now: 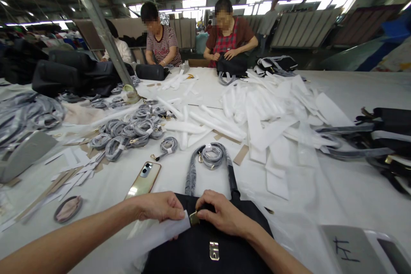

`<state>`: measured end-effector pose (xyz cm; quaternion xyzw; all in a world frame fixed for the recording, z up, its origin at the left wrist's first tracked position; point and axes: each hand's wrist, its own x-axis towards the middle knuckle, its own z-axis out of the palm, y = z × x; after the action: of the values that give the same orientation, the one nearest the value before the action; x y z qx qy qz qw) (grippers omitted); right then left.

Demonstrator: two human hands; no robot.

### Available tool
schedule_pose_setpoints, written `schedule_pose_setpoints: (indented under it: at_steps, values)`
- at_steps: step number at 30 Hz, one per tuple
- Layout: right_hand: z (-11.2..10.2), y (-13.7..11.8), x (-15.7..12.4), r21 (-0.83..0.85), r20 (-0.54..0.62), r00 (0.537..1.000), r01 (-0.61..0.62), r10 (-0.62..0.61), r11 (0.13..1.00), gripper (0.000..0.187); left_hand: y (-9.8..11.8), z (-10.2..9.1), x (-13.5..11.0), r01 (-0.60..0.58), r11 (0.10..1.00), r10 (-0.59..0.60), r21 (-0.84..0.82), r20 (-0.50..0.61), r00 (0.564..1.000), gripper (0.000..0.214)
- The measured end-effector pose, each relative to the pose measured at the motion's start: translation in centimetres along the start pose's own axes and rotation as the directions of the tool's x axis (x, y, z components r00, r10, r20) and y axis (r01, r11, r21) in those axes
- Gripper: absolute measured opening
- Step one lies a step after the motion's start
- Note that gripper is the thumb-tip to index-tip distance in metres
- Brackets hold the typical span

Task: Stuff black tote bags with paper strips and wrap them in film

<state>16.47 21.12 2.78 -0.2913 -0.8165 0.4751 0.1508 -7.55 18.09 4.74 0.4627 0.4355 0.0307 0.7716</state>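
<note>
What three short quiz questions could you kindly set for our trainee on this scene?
1. Which hand pinches the thin white strip?
2. True or false: the gold rectangular smartphone lies to the right of the black handbag.
3. What lies by the top of the handbag's grey-wrapped loop handle: (a) scissors, (b) a coiled grey strap, (c) a cup?

Key: 1. The left hand. 2. False. 3. b.

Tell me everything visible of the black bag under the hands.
The black bag, smooth and leathery, lies on the white tabletop, cut off by the bottom edge. Its arched handle, mostly wrapped in greyish film, points away from the person. Its front bears a gold fitting. Over it, the left hand holds a white strip beside a gold tab the right hand seems to grip.
</note>
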Motion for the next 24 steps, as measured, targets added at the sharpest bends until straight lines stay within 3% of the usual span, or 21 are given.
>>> schedule_pose_setpoints:
  at_steps: [8,16,24]
  values:
    - [0.2,0.5,0.0,0.141,-0.066,0.976,-0.196,0.207,0.970,0.009,-0.3,0.3,1.3,0.009,0.992,0.011,0.125,-0.156,0.988,0.044]
    - [0.2,0.4,0.2,0.146,-0.102,0.975,-0.181,0.197,0.973,0.010,0.6,-0.2,1.9,0.047,0.953,0.033,0.299,-0.257,0.966,0.040]
    - [0.1,0.3,0.2,0.119,-0.152,0.969,-0.177,0.194,0.977,0.010,1.1,0.0,2.3,0.059,0.935,0.052,0.350,-0.299,0.953,0.029]
